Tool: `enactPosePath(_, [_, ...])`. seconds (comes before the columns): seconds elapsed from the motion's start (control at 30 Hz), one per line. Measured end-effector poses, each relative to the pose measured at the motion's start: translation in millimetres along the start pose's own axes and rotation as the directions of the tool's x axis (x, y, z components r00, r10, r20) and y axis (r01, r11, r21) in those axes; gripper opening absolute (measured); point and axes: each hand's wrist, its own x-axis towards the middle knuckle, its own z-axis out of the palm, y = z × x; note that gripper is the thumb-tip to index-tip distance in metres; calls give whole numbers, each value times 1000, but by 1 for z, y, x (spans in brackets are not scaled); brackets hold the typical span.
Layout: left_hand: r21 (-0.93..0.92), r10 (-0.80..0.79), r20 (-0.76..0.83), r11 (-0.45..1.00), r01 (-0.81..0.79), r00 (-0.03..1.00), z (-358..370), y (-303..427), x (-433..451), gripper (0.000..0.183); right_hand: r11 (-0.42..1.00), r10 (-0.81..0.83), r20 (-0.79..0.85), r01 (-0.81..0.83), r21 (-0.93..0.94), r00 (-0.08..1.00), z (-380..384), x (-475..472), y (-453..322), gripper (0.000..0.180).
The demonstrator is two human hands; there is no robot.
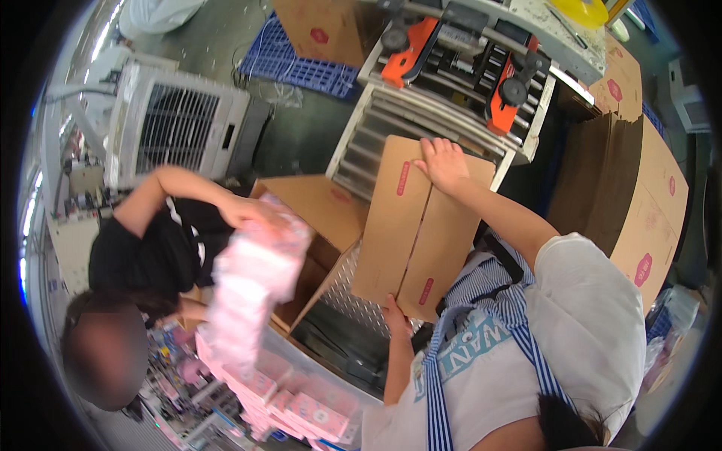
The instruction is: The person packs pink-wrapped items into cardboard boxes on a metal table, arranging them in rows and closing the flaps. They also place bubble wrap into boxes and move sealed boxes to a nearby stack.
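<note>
A brown cardboard carton (389, 231) sits before me, its two long top flaps meeting at a centre seam. My right hand (445, 166) lies over the carton's far end, with fingers at the edge and thumb on a flap. At the opposite end, my left hand (397, 315) holds the edge, partly hidden by the carton. The carton's far end overlaps a roller conveyor (361, 163). An open carton (316, 197) stands just to its left. Over that one, a co-worker's hand (254, 217) holds blurred pink-and-white packs (248, 287).
Orange guides (412, 51) of a carton-sealing machine rise beyond the rollers. Flat cartons (626, 208) are stacked at right. Pink packs (316, 414) fill a clear-walled bin at lower left. A white air cooler (180, 127) and blue plastic pallet (299, 59) stand on the floor.
</note>
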Motion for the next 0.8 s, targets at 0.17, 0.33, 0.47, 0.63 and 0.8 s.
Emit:
enactPosePath(0.17, [324, 458, 8, 839, -436, 889, 105, 41, 60, 60, 999, 25, -104, -23, 23, 994, -6, 111, 60, 43])
enactPosePath(0.33, [348, 418, 132, 830, -437, 899, 205, 106, 90, 74, 966, -255, -269, 254, -37, 929, -11, 167, 129, 40])
enactPosePath(0.47, [357, 414, 255, 800, -483, 874, 239, 106, 94, 76, 951, -288, -221, 305, 47, 932, -14, 170, 139, 42])
enactPosePath(0.63, [317, 304, 319, 859, -403, 898, 299, 124, 84, 73, 957, -255, -154, 272, 99, 954, -15, 94, 119, 51])
enactPosePath(0.8, [352, 379, 463, 751, -559, 801, 337, 123, 114, 76, 921, -327, 56, 304, 243, 943, -29, -7, 91, 67])
